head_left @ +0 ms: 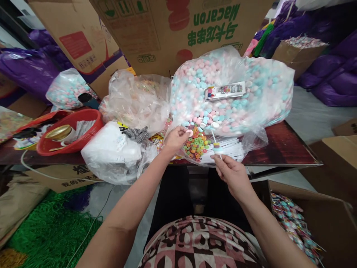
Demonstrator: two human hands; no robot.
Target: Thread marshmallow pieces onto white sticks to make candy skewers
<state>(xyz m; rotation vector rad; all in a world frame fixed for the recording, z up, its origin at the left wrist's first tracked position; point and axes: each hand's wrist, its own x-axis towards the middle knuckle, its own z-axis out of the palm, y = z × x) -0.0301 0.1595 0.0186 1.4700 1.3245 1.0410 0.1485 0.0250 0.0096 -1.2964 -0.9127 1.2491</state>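
My left hand (176, 141) pinches a pale pink round candy (189, 133) between thumb and fingertips, over a heap of colourful ring candies (196, 146). My right hand (233, 172) holds a thin white stick by its lower part. Threaded on that stick is a candy skewer (216, 147) with yellow, brown and pale blue pieces; its bare tip points up. Many white sticks (231, 148) lie on the table behind my right hand. Just beyond both hands, a large clear bag (262, 89) spills pink, blue and white candies. A stack of printed labels (224, 91) rests on the bag.
A red basket (96, 128) with a gold bowl stands at left, beside a white plastic bag (111, 149). Tall cardboard boxes (156, 29) close off the back. On the floor at right, an open box (329, 223) holds wrapped candy skewers. Green shreds (55, 223) lie at lower left.
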